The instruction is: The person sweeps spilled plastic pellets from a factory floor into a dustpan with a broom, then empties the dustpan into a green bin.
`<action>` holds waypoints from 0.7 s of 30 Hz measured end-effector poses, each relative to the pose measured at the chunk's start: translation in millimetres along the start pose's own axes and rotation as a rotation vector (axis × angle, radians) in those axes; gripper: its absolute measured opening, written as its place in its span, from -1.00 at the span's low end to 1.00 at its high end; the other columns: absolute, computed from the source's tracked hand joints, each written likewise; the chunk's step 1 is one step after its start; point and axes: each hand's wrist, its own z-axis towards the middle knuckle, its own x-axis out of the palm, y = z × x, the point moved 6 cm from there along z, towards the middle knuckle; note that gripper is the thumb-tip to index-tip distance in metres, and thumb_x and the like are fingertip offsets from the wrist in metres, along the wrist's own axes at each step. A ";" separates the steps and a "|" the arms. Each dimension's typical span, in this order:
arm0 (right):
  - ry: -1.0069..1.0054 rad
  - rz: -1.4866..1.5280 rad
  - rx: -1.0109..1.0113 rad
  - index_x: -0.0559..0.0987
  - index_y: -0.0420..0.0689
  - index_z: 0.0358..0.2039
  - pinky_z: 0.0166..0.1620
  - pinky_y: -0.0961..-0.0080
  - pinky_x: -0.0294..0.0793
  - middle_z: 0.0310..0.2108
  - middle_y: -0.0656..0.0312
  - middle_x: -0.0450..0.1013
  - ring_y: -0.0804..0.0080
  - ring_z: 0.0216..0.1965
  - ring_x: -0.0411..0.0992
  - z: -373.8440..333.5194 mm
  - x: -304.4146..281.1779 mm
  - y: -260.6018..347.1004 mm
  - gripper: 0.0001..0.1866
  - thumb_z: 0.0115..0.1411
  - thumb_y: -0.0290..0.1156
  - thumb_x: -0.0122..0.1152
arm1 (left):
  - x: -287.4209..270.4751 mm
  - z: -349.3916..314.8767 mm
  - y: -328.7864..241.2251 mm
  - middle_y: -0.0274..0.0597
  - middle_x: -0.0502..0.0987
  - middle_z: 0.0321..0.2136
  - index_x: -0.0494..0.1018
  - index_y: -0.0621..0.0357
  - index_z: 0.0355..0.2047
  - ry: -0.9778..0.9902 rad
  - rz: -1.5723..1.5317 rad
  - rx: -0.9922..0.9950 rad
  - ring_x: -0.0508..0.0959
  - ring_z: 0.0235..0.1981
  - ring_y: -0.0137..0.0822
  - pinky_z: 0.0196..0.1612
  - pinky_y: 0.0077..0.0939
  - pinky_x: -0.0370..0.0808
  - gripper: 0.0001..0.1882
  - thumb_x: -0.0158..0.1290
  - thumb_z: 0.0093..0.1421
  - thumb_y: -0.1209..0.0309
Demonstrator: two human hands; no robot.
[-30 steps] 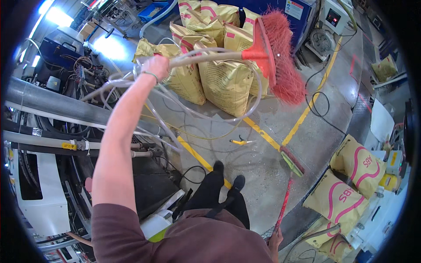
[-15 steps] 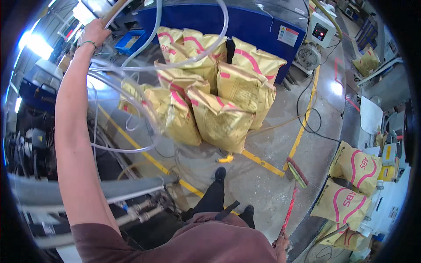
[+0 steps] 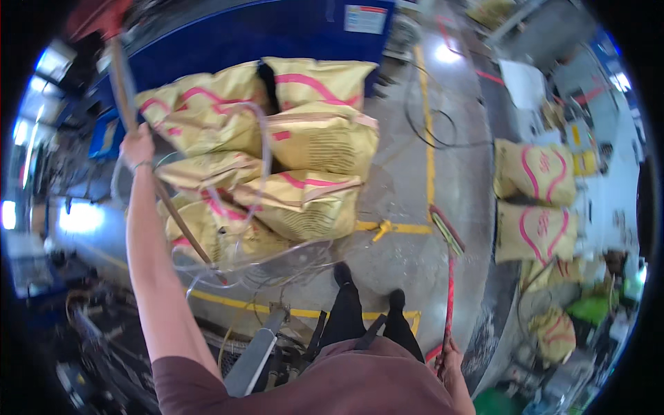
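Observation:
My left hand [image 3: 138,145], arm stretched forward, is closed around a long wooden pole [image 3: 181,220]. A red head [image 3: 100,17], blurred and partly cut off, tops the pole at the upper left; its lower end slants down over the front bags. On the right, my right hand [image 3: 451,361] grips the red handle of a broom [image 3: 450,297], whose green and dark red head [image 3: 447,232] rests on the floor. Several yellow paper sacks [image 3: 311,142] with pink bands stand grouped before me. A clear hose [image 3: 265,149] loops over them.
Behind the sacks runs a blue machine [image 3: 263,31]. A yellow tool-like object [image 3: 381,229] lies on the floor line. More sacks [image 3: 532,232] stand at the right, near a black cable [image 3: 443,144]. A grey beam [image 3: 257,353] is beside my legs.
The view has shifted closer over the sacks. The wooden pole's red head and lower end have come into sight. The clear hose now hangs lower across the sacks. Both hands keep hold.

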 end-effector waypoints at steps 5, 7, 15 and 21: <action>-0.170 -0.267 -0.203 0.28 0.07 0.08 -0.79 0.58 0.16 -0.77 0.31 0.22 0.56 -0.83 0.17 -4.8 -4.4 -11.0 -0.56 0.15 -0.29 -0.03 | 24.6 -36.6 -33.6 0.13 0.48 -0.42 0.26 0.21 -0.16 -0.097 -0.346 0.124 0.46 -0.32 0.09 -0.29 -0.14 0.34 -0.54 0.00 0.06 0.13; -0.239 -0.437 -0.381 0.32 0.04 0.05 -0.78 0.63 0.16 -0.79 0.35 0.22 0.61 -0.82 0.19 3.3 -1.6 -1.1 -0.57 0.14 -0.23 -0.01 | 51.9 -72.0 -53.4 0.18 0.46 -0.39 0.16 0.24 -0.08 -0.084 -0.308 0.352 0.45 -0.34 0.13 -0.29 -0.11 0.36 -0.52 -0.04 0.08 0.21; -0.149 -0.335 -0.258 0.36 -0.04 0.02 -0.72 0.64 0.19 -0.74 0.32 0.29 0.61 -0.78 0.23 28.6 12.9 20.5 -0.58 0.09 -0.34 0.00 | 234.9 -192.4 -62.3 0.16 0.39 -0.26 0.00 0.03 0.09 0.555 0.098 0.350 0.43 -0.26 0.12 -0.24 -0.06 0.36 -0.37 -0.07 -0.02 0.54; -0.033 -0.293 -0.135 0.37 -0.10 0.00 -0.62 0.66 0.18 -0.68 0.41 0.26 0.66 -0.70 0.18 40.4 22.0 6.6 -0.59 0.08 -0.46 0.00 | 189.4 -245.8 -108.6 0.10 0.13 0.02 0.06 0.03 0.10 0.165 0.257 0.359 0.12 0.08 0.11 0.03 -0.10 0.19 -0.34 -0.08 -0.07 0.62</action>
